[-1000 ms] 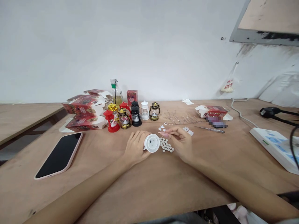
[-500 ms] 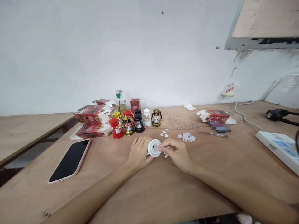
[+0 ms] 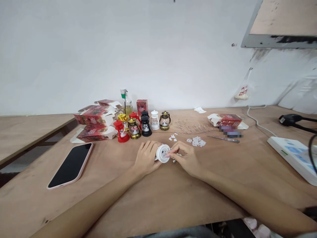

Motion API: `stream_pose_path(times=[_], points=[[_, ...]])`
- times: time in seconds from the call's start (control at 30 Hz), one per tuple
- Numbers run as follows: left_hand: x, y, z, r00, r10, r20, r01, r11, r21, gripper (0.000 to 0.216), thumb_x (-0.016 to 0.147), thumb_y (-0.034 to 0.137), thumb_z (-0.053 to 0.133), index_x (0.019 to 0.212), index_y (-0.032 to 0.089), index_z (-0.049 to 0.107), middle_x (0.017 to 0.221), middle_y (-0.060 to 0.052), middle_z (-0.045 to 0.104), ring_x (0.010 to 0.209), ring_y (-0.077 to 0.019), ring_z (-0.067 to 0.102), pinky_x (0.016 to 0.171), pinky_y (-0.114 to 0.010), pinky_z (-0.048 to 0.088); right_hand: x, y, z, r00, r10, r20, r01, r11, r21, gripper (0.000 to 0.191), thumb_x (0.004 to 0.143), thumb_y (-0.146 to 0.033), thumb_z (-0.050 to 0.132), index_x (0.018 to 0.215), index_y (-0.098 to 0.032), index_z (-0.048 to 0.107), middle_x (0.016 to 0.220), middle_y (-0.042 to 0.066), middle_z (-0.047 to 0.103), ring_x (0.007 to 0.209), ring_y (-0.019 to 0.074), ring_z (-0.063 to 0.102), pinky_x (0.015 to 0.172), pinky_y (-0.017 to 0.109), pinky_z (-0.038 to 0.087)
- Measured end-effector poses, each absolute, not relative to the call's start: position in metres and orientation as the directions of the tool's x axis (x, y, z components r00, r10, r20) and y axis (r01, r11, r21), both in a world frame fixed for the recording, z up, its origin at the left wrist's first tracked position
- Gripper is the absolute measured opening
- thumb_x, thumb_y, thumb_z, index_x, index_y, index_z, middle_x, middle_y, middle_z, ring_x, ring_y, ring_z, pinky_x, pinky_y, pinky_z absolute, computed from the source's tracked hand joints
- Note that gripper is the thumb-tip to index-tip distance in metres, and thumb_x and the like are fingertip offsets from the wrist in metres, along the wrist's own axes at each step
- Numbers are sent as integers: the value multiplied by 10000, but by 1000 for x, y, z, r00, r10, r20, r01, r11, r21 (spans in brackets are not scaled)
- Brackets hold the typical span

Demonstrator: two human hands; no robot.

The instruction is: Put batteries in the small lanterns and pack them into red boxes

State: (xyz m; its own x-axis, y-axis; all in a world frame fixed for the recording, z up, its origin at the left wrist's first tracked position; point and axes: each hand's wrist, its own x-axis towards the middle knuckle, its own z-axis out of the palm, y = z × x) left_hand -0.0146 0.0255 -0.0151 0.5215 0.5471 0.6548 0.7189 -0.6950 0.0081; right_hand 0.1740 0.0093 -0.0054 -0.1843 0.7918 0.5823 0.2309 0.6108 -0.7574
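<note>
Piece of round white plastic (image 3: 161,153), rimmed at the end, held up over the middle of the bench (image 3: 138,205), between near and far edges, recessed face tilted toward the near edge. Probably a lantern base, much like that of the small white lantern with clear globe (image 3: 155,121) standing toward the far edge. Should handle as light and stiff, probably hollow; likely slick along the curved outside and prone to turning under a loose grip. Best taken around the outer wall, just behind the rim, leaving the recessed face free; no hard squeeze, in case of a thin, brittle part farther back.

Wrapped that way in the left hand (image 3: 148,155), fingers curled over the outer wall, thumb seemingly lower down. Narrow pinch in the right hand (image 3: 186,157), thumb and forefinger tips together at the recessed face, apparently touching. Cannot tell about anything tiny between the tips. Just beside that hand, partly hidden, small round silvery discs (image 3: 174,161); farther toward the far edge, a loose heap of flat whitish tabs (image 3: 197,141).
</note>
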Motion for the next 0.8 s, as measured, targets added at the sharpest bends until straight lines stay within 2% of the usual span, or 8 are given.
stream_pose_path(times=[0.5, 0.8], points=[[-13, 25, -16, 544, 512, 664, 701, -713, -25, 293, 836, 379, 519, 999, 137, 546, 982, -93, 660, 853, -228, 555, 693, -353, 326, 174, 11, -12, -189, 708, 680, 259, 704, -661, 154, 828, -305, 644, 704, -216, 624, 706, -4, 593, 649, 123, 531, 599, 264, 434], [-12, 24, -16, 554, 497, 668, 696, -717, -45, 296, 845, 389, 500, 997, 140, 554, 987, -95, 664, 843, -223, 557, 703, -360, 331, 170, 9, -19, -156, 769, 620, 194, 639, -744, 138, 826, -305, 642, 726, -219, 601, 718, -2, 584, 647, 128, 517, 602, 271, 425]])
